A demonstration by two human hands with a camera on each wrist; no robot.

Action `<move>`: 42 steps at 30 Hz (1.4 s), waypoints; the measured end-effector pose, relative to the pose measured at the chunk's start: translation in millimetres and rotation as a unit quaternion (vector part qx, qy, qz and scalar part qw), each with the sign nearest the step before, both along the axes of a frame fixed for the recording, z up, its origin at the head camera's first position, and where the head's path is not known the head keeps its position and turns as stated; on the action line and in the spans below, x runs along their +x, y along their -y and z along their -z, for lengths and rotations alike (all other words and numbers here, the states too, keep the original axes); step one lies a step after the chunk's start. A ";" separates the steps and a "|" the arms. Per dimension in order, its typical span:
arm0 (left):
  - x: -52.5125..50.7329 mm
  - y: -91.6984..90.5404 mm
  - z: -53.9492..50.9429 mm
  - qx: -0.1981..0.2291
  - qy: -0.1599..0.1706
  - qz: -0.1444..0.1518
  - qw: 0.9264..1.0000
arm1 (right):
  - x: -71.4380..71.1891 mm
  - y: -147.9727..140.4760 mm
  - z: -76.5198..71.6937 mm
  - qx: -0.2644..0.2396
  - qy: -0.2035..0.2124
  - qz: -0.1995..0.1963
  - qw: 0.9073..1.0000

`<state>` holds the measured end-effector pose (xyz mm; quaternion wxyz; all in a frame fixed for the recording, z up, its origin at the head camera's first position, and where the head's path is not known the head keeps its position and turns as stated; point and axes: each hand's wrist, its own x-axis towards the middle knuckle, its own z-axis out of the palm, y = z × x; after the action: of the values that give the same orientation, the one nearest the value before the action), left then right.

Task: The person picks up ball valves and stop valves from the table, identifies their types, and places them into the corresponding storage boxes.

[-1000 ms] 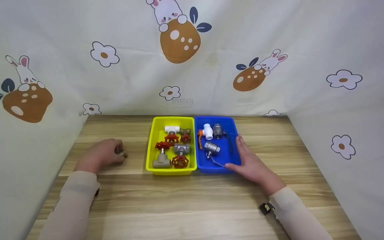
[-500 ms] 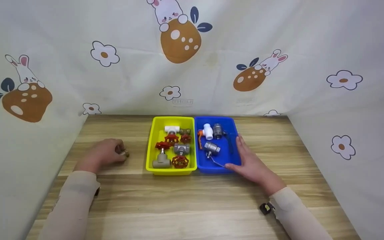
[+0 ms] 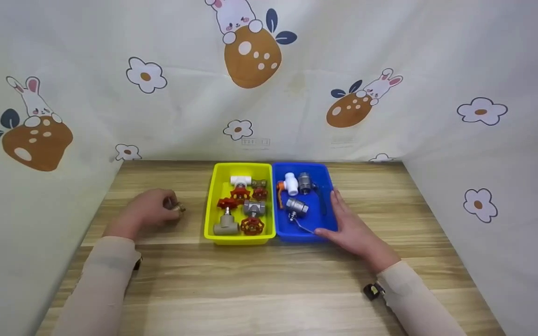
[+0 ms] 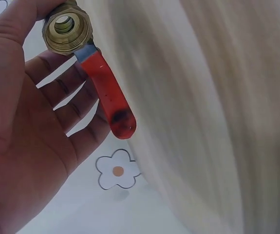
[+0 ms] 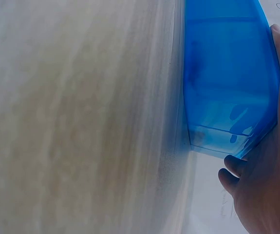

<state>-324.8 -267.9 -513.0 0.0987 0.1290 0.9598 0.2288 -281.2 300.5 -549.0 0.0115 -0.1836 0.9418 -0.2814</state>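
Note:
Between the thumb and fingers of my left hand [image 3: 150,210] is a brass ball valve [image 4: 67,30], just above the tabletop left of the bins. In the left wrist view its threaded opening faces the camera and its red lever handle [image 4: 108,97] hangs down past the fingers. My right hand [image 3: 357,233] rests against the front right corner of a blue bin [image 3: 297,238], fairly straight fingers along its right side and thumb at the front rim. Inside lie a white ball valve [image 3: 291,184] with an orange lever and two metal ball valves [image 3: 297,207].
Touching the blue bin's left side, a yellow bin [image 3: 241,241] holds several valves with red handwheels [image 3: 252,226]. Both bins stand on a wood-grain table [image 3: 250,289]. A patterned cloth [image 3: 297,116] encloses the back and sides.
My left hand has risen slightly and turned, so more of the brass ball valve shows beyond its fingers. The right hand and both bins have stayed put.

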 end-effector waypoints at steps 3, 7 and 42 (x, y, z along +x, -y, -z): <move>-1.5 -2.1 -4.8 0.002 -0.003 0.003 1.000 | -0.3 0.2 0.4 0.004 0.001 0.001 1.000; -3.6 -4.3 -11.9 0.007 -0.006 0.008 1.000 | -0.7 -0.2 0.8 0.005 -0.001 0.000 1.000; -16.3 -65.6 -57.3 -0.005 -0.054 0.052 0.997 | 0.1 -1.2 0.2 0.000 -0.001 -0.004 1.000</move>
<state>-341.1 -202.3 -455.7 0.0594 0.1901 0.9568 0.2116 -281.1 301.7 -549.1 0.0111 -0.1873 0.9411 -0.2814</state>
